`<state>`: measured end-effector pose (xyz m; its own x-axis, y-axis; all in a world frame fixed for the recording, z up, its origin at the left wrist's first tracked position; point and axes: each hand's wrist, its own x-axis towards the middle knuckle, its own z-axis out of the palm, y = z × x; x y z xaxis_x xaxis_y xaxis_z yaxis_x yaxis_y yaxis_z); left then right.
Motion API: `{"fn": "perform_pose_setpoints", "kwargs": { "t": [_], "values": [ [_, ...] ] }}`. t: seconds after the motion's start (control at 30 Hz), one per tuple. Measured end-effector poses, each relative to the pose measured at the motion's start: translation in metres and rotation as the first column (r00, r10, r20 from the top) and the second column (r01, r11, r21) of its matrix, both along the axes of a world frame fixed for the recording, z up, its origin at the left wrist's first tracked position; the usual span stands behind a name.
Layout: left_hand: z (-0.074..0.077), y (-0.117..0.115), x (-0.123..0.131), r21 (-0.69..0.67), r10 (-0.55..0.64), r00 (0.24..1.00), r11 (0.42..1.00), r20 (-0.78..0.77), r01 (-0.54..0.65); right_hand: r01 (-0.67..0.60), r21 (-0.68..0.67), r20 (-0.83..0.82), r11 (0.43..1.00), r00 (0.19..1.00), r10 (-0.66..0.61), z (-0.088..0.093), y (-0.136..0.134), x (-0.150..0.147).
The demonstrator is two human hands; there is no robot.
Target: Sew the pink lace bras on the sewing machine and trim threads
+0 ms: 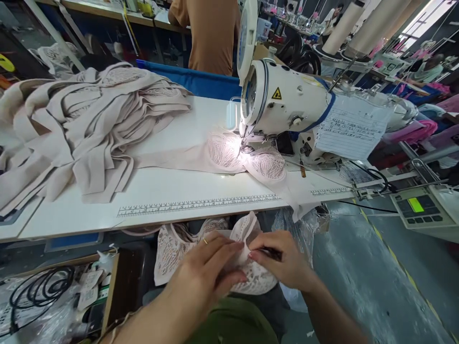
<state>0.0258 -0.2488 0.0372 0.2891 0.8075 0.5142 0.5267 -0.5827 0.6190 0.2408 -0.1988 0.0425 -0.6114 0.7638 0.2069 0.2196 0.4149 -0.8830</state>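
Observation:
Over my lap, in front of the table edge, I hold a pale pink lace bra [256,279] between both hands. My left hand [211,260] is closed on its fabric, the thumb below and the fingers above. The fingertips of my right hand [278,255] pinch the same piece close beside the left ones. More lace fabric [171,253] hangs to the left of my left hand; whether it is the same piece I cannot tell. Another pale pink bra [267,165] lies under the needle of the white sewing machine [287,95], its band stretched leftward across the table.
A big heap of pale pink bra pieces [96,114] covers the table's left side. A ruler scale [201,204] runs along the front edge. An open box [111,291] with cables stands lower left. A control panel [418,205] is at right. Beyond the table stands a person in brown [211,38].

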Motion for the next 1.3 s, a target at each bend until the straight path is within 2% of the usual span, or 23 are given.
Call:
{"fn": "perform_pose_setpoints", "kwargs": {
  "t": [0.1,0.17,0.23,0.3,0.4,0.5,0.57,0.6,0.67,0.73,0.8,0.9,0.93,0.97,1.0,1.07,1.1,1.13,1.2,1.23,1.3],
  "values": [
    [-0.02,0.001,0.013,0.007,0.08,0.997,0.997,-0.01,-0.08,0.036,0.146,0.028,0.989,0.999,-0.04,-0.01,-0.007,-0.009],
    [-0.027,0.005,0.014,-0.027,0.119,0.993,0.993,0.029,-0.118,0.061,0.257,0.034,0.965,0.997,-0.072,-0.018,-0.008,-0.012],
    [-0.028,0.009,0.012,-0.122,0.156,0.983,0.982,0.101,-0.143,0.109,0.366,0.041,0.924,0.99,-0.133,-0.027,-0.007,-0.011],
    [-0.027,0.012,0.007,-0.3,0.197,0.96,0.945,0.201,-0.131,0.122,0.423,0.068,0.898,0.984,-0.166,-0.036,-0.005,-0.008],
    [-0.024,0.013,-0.001,-0.596,0.285,0.886,0.803,0.367,-0.012,0.049,0.349,0.11,0.936,0.99,-0.093,-0.046,0.0,0.001],
    [-0.023,0.014,-0.007,-0.744,0.43,0.779,0.665,0.456,0.069,0.013,0.192,0.096,0.981,0.995,-0.032,-0.051,0.005,0.011],
    [-0.024,0.014,-0.01,-0.768,0.48,0.735,0.634,0.479,0.087,0.034,0.183,0.092,0.983,0.994,-0.052,-0.051,0.008,0.017],
    [-0.025,0.015,-0.012,-0.763,0.475,0.733,0.639,0.487,0.093,0.061,0.237,0.1,0.97,0.991,-0.087,-0.052,0.008,0.019],
    [-0.027,0.014,-0.013,-0.732,0.426,0.761,0.675,0.49,0.093,0.108,0.44,0.12,0.891,0.977,-0.178,-0.053,0.008,0.02],
    [-0.03,0.012,-0.013,-0.692,0.381,0.793,0.719,0.476,0.07,0.098,0.636,0.171,0.766,0.949,-0.263,-0.055,0.006,0.017],
    [-0.032,0.009,-0.012,-0.664,0.372,0.811,0.748,0.451,0.026,0.061,0.738,0.226,0.672,0.916,-0.331,-0.059,0.004,0.012],
    [-0.036,0.004,-0.014,-0.645,0.357,0.847,0.764,0.393,-0.023,0.063,0.774,0.242,0.631,0.89,-0.386,-0.065,0.004,0.006],
    [-0.037,0.004,-0.016,-0.642,0.333,0.866,0.766,0.374,-0.017,0.073,0.757,0.238,0.649,0.894,-0.379,-0.066,0.005,0.005],
    [-0.039,0.004,-0.02,-0.645,0.293,0.886,0.764,0.358,0.008,0.087,0.718,0.231,0.691,0.907,-0.353,-0.066,0.006,0.006],
    [-0.041,0.004,-0.023,-0.655,0.255,0.903,0.755,0.345,0.037,0.094,0.647,0.217,0.757,0.929,-0.301,-0.065,0.007,0.008],
    [-0.044,0.006,-0.032,-0.687,0.193,0.918,0.718,0.348,0.109,0.007,0.38,0.181,0.925,0.98,-0.082,-0.06,0.01,0.014],
    [-0.045,0.007,-0.036,-0.707,0.168,0.917,0.69,0.362,0.152,-0.094,0.21,0.138,0.973,0.988,0.066,-0.056,0.011,0.018],
    [-0.046,0.008,-0.04,-0.726,0.15,0.912,0.66,0.381,0.194,-0.211,0.053,0.079,0.976,0.975,0.207,-0.052,0.011,0.022],
    [-0.048,0.01,-0.046,-0.748,0.127,0.893,0.604,0.431,0.275,-0.389,-0.151,-0.034,0.909,0.921,0.388,-0.046,0.011,0.03],
    [-0.049,0.011,-0.049,-0.752,0.131,0.881,0.586,0.454,0.3,-0.415,-0.197,-0.065,0.888,0.909,0.411,-0.044,0.011,0.033],
    [-0.051,0.012,-0.052,-0.748,0.184,0.859,0.598,0.478,0.288,-0.353,-0.225,-0.058,0.908,0.935,0.349,-0.043,0.011,0.038]
  ]
}}
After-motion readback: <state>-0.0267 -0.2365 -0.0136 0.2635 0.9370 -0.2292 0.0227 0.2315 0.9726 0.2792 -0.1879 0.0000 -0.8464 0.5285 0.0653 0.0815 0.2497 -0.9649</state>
